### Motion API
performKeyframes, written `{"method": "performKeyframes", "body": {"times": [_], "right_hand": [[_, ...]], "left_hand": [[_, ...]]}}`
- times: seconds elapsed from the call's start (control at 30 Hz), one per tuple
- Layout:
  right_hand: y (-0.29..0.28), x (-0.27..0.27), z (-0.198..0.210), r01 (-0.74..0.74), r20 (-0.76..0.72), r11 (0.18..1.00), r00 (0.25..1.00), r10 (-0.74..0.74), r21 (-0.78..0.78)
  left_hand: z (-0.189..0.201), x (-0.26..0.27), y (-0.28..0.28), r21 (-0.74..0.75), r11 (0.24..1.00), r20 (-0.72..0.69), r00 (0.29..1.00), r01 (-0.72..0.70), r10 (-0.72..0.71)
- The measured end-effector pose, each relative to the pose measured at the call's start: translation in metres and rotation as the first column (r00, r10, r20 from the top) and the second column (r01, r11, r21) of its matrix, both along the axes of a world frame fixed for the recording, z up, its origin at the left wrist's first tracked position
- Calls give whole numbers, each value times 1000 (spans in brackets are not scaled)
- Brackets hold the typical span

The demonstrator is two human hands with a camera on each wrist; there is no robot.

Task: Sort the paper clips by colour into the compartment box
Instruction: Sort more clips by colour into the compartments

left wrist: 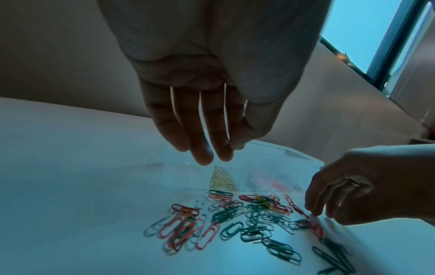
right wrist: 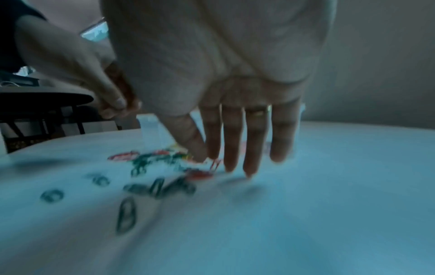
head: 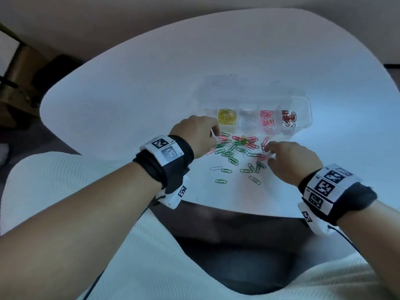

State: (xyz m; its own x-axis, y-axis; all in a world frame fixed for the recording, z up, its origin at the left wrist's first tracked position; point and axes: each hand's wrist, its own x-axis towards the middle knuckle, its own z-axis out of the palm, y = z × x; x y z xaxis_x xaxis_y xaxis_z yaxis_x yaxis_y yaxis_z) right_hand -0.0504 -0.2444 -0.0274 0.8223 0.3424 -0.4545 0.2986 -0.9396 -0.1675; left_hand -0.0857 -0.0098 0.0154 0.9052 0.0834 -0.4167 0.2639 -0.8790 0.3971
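Observation:
A clear compartment box (head: 308,113) lies on the white table, its lid folded open behind it. From the left, its compartments hold nothing, yellow clips (head: 226,116), white clips (head: 247,118), pink clips (head: 267,120) and red clips (head: 289,119). A loose pile of green, red, pink and white clips (head: 236,148) is spread in front of it. My left hand (head: 215,131) hovers over the pile's left edge near the empty compartment, pinching a white clip (head: 213,134). My right hand (head: 268,149) reaches down at the pile's right edge, thumb and forefinger pinching a red clip (right wrist: 214,163); this view is blurred.
The rounded white table (head: 151,94) ends just behind my wrists, with my lap in pale cloth below. A few green clips (head: 220,181) lie apart near the front edge. Wooden furniture (head: 19,72) stands beyond the table's left side.

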Motion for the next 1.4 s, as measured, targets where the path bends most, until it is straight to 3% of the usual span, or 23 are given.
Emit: {"method": "performKeyframes", "body": {"times": [0.1,0.2,0.3,0.37,0.47,0.6,0.67,0.8,0.93,1.1,1.33,1.4], "right_hand": [[4,-8,-14,-79,267,987,963,40,138],[5,-11,-20,-265,490,901,869,68,343],[12,-7,-17,-422,569,795,813,120,435],[18,-3,-19,-437,565,779,815,131,450],[20,2,-26,-301,501,864,863,67,404],[8,9,-29,-52,246,967,969,-11,248],[1,10,-29,-77,162,964,986,36,253],[-3,17,-34,-136,210,952,975,79,273],[-4,20,-35,-33,156,970,988,-5,241],[-7,17,-36,47,92,979,994,-66,198],[-20,22,-34,323,-169,856,946,-278,403],[-20,24,-30,499,-371,709,862,-345,499]], "left_hand": [[-9,10,-7,42,995,-26,995,95,-94],[-23,10,-5,93,987,-74,989,131,-125],[-34,7,3,124,986,-110,989,116,-103],[-39,7,8,149,982,-131,987,115,-96],[-45,6,11,169,979,-137,987,111,-88],[-49,5,8,164,976,-154,981,147,-122],[-48,4,6,187,966,-150,977,179,-152],[-38,4,-9,176,957,-60,973,232,-225],[-35,12,-41,34,959,73,956,282,-283],[-52,29,-81,113,924,59,926,366,-374],[-59,41,-101,177,909,9,923,377,-384],[-61,43,-100,183,914,-10,930,362,-367]]}}
